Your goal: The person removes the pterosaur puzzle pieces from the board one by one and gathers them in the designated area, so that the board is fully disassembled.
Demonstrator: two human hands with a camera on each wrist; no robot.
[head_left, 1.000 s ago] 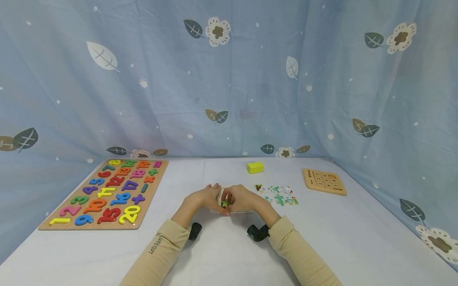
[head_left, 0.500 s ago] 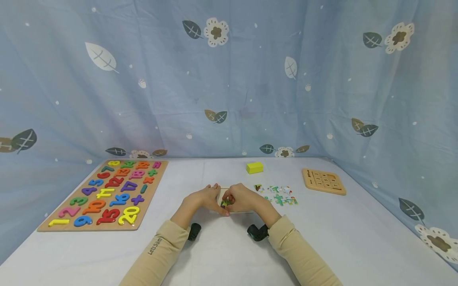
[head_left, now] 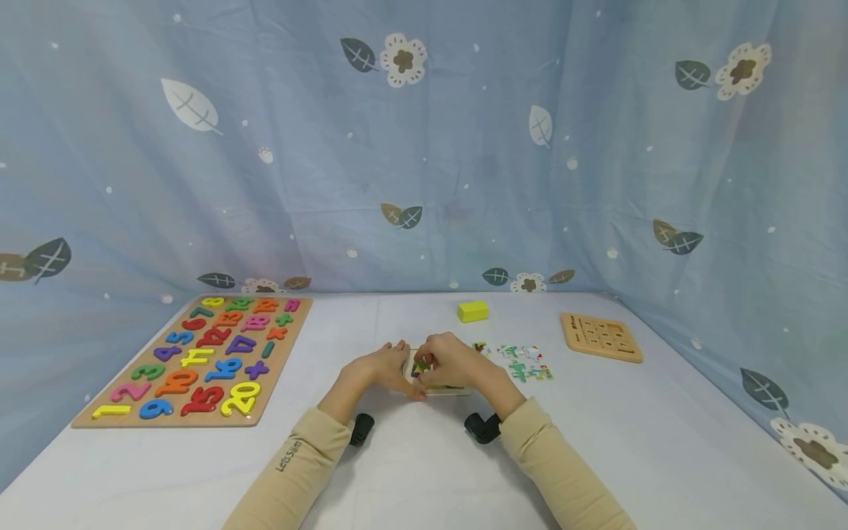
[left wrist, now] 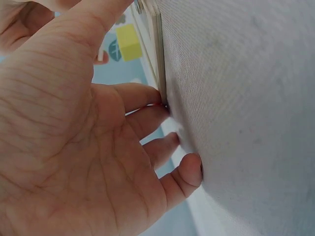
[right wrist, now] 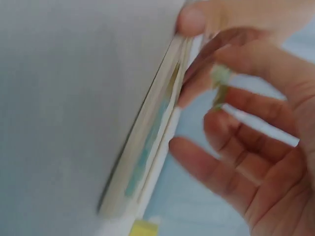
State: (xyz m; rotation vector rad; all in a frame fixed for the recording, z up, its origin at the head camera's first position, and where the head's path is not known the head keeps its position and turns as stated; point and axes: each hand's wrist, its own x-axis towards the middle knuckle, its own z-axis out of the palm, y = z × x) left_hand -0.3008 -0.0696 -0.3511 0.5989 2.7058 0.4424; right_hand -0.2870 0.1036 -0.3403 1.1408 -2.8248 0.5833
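A shallow wooden puzzle tray [head_left: 452, 391] lies under both hands, with colourful picture pieces partly visible inside. My left hand [head_left: 387, 366] holds the tray at its left end, thumb by the near edge. In the left wrist view, the index and middle fingertips touch the corner of the tray [left wrist: 160, 59]. My right hand [head_left: 456, 362] is over the tray. In the right wrist view, its thumb and fingers pinch a small green jigsaw piece [right wrist: 220, 78], blurred and just above the tray. Most of the picture is hidden by the right hand.
Loose jigsaw pieces [head_left: 517, 369] lie right of the tray. A yellow block [head_left: 472, 311] stands behind it. A wooden number-slide board [head_left: 601, 337] is at the far right, and a large number board [head_left: 274, 368] at the left. A patterned curtain [head_left: 424, 147] closes the back.
My right hand has risen slightly and shifted a little to the right over the tray, showing more of the coloured pieces inside. The left hand stays in place.
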